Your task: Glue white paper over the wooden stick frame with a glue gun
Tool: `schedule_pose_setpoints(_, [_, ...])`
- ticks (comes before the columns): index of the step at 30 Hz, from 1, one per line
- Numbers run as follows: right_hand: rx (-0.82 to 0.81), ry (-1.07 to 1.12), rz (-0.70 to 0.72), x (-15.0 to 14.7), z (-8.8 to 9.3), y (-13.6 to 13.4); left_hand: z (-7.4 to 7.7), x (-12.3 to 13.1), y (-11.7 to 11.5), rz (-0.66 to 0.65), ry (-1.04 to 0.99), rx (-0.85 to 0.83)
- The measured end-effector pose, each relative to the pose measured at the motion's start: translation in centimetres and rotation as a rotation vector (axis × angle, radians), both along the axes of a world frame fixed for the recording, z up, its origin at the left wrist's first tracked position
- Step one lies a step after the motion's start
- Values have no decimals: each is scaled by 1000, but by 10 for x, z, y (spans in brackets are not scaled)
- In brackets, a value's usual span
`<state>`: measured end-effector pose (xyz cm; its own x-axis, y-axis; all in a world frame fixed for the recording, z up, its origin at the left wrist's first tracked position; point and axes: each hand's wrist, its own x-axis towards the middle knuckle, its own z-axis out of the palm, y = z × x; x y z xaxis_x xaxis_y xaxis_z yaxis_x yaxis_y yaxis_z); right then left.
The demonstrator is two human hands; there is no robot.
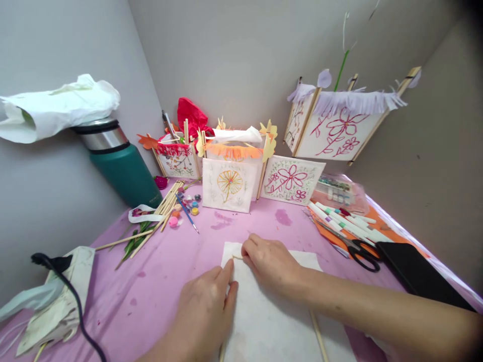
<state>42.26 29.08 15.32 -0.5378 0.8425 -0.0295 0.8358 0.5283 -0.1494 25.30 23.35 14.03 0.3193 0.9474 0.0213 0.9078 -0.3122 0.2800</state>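
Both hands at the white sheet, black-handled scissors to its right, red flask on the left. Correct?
Flask on the left is teal, not red, per head view. Rest holds: left hand and right hand at the white sheet, black-handled scissors to its right.

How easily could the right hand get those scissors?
Probably yes: nothing seems to cover the scissors, lying beyond the right forearm. The right hand would have to leave the white sheet first.

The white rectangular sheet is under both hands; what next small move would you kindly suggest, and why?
Perhaps press the thin, pale strip down, as it shows between the left hand and right hand near a corner of the white sheet.
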Motion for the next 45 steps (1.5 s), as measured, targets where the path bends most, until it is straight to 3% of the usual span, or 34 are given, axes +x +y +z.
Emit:
schedule_pose_setpoints(5, [-32,-64,36,-5,6,4,-4,-1,0,-20,-12,35])
schedule_pose_setpoints(10, [34,-125,113,-7,-5,6,-8,-1,-1,-43,12,62])
schedule_pose_setpoints(14, [12,-101,103,-6,-9,7,-10,0,-2,-51,65,78])
schedule_pose_setpoints(21, [-68,-91,58,-8,0,9,-10,2,-2,-45,139,92])
schedule_pose_setpoints(28, [-40,-66,67,-6,-3,10,-10,3,-2,-66,171,73])
schedule_pose_setpoints(36, [-53,-63,58,-6,-2,10,0,6,-2,-50,197,-60])
schedule_pose_setpoints(45, [-27,-92,84,-4,3,10,-8,3,-4,-18,55,71])
